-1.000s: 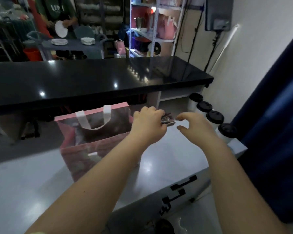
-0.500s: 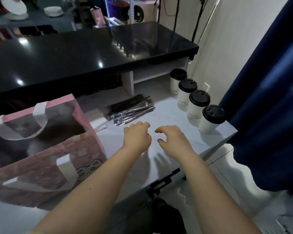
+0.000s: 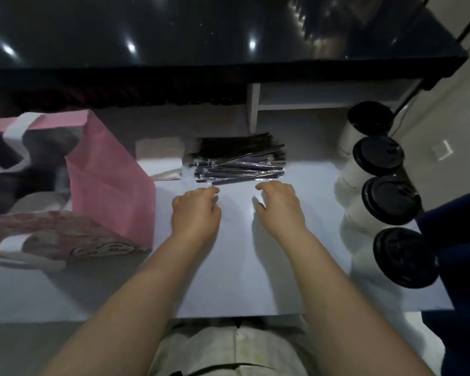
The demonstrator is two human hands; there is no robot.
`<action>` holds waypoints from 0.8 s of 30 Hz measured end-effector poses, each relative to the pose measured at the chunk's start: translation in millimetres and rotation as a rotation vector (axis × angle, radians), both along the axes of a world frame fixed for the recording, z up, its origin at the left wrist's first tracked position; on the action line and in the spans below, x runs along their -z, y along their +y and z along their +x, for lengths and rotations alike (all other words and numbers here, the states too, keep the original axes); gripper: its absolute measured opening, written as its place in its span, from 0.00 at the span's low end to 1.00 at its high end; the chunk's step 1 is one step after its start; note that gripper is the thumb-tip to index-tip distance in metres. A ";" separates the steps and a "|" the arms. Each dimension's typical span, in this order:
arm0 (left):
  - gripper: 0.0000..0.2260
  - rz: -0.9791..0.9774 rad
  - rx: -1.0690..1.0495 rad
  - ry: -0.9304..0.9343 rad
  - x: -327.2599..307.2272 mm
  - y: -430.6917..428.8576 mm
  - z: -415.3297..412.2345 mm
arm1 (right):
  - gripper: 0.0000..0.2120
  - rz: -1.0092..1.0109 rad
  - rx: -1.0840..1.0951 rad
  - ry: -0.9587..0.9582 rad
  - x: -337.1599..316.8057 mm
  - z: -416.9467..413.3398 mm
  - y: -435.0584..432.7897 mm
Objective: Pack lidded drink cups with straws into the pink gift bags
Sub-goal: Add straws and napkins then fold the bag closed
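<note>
A pink gift bag (image 3: 106, 180) with white handles stands open at the left of the white table (image 3: 244, 267). A pile of black wrapped straws (image 3: 239, 161) lies at the table's far middle. Several white cups with black lids (image 3: 391, 198) stand in a row along the right edge. My left hand (image 3: 196, 213) hovers palm down just before the straws, fingers loosely curled, holding nothing. My right hand (image 3: 280, 207) hovers beside it, fingers apart and empty, its fingertips close to the straws' near edge.
A glossy black counter (image 3: 201, 36) overhangs the far side of the table. A small white card or box (image 3: 159, 151) lies between the bag and the straws. A dark blue curtain (image 3: 456, 240) hangs at the right, beside the cups.
The view has tilted down onto the table. Both hands drew back from the straws toward me, then reached forward again to the pile's near edge; the left hand no longer holds straws.
</note>
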State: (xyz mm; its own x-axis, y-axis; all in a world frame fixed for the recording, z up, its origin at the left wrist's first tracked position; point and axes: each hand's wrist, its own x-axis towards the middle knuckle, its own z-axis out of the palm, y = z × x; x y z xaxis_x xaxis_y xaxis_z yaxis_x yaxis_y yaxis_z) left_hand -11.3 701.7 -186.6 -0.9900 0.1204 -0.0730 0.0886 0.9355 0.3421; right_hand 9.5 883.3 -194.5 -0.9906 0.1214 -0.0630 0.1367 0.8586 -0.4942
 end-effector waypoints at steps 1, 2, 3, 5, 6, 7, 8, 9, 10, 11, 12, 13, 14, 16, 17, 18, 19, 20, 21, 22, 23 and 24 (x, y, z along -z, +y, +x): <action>0.18 0.003 -0.030 0.004 -1.6 -3.5 -1.6 | 0.16 0.007 -0.036 0.006 -0.4 -8.7 -1.1; 0.18 0.003 -0.059 0.009 -3.5 -6.6 -3.4 | 0.16 0.027 -0.064 0.020 -1.3 -18.5 -2.0; 0.18 0.006 -0.086 0.015 -5.8 -9.6 -5.6 | 0.17 0.051 -0.081 0.044 -2.8 -29.8 -3.0; 0.19 0.022 -0.129 0.041 -11.2 -14.9 -11.1 | 0.21 0.093 -0.107 0.079 -7.0 -56.6 -6.0; 0.19 0.028 -0.143 0.054 -13.6 -17.1 -13.6 | 0.24 0.111 -0.125 0.064 -8.6 -70.3 -8.3; 0.19 0.031 -0.153 0.061 -15.6 -18.8 -16.2 | 0.26 0.133 -0.142 0.027 -9.1 -82.7 -11.0; 0.19 0.032 -0.160 0.061 -17.1 -19.9 -18.6 | 0.27 0.168 -0.152 -0.022 -8.2 -92.5 -13.7; 0.20 0.029 -0.163 0.056 -18.0 -20.2 -20.3 | 0.26 0.210 -0.157 -0.059 -6.0 -99.3 -15.9; 0.20 0.025 -0.161 0.050 -18.4 -20.1 -20.9 | 0.25 0.246 -0.157 -0.067 -2.7 -102.8 -17.2; 0.20 0.021 -0.154 0.048 -18.1 -19.3 -21.0 | 0.23 0.271 -0.153 -0.044 1.2 -104.6 -16.9; 0.20 0.019 -0.146 0.050 -17.3 -18.5 -20.7 | 0.21 0.282 -0.145 -0.001 5.0 -105.1 -15.5; 0.20 0.021 -0.141 0.055 -16.0 -18.1 -19.8 | 0.19 0.281 -0.138 0.042 8.8 -105.1 -13.8; 0.20 0.026 -0.141 0.063 -14.7 -17.7 -18.9 | 0.16 0.268 -0.135 0.074 11.9 -105.6 -11.7; 0.20 0.034 -0.144 0.073 -13.3 -16.8 -18.1 | 0.12 0.224 -0.136 0.105 14.8 -109.0 -8.0; 0.20 0.035 -0.143 0.075 -13.8 -16.3 -18.5 | 0.11 0.202 -0.135 0.111 14.2 -111.5 -6.6; 0.20 0.032 -0.140 0.077 -15.2 -15.6 -19.8 | 0.09 0.177 -0.133 0.113 12.4 -114.2 -5.9; 0.20 0.026 -0.137 0.077 -17.2 -14.9 -21.6 | 0.08 0.150 -0.131 0.112 9.9 -116.5 -5.3; 0.20 0.021 -0.137 0.077 -19.4 -14.4 -23.9 | 0.08 0.128 -0.128 0.108 7.2 -118.0 -4.9; 0.20 0.020 -0.141 0.077 -21.7 -14.2 -26.3 | 0.08 0.115 -0.124 0.108 4.5 -119.4 -4.3; 0.20 0.020 -0.146 0.078 -24.2 -13.9 -28.4 | 0.09 0.110 -0.119 0.109 1.8 -120.4 -3.1; 0.20 0.019 -0.149 0.078 -26.5 -13.4 -30.1 | 0.09 0.107 -0.113 0.110 -0.4 -121.1 -1.4; 0.20 0.014 -0.150 0.080 -28.9 -12.6 -31.7 | 0.10 0.102 -0.106 0.107 -3.0 -121.4 0.8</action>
State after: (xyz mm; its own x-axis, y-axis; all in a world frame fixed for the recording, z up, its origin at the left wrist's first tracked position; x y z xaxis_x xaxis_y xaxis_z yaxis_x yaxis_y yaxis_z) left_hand -43.0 689.0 -157.7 -0.9995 -0.0290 0.0078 -0.0244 0.9355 0.3524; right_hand -111.9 884.0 -191.5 -0.9986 0.0160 0.0503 -0.0060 0.9119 -0.4104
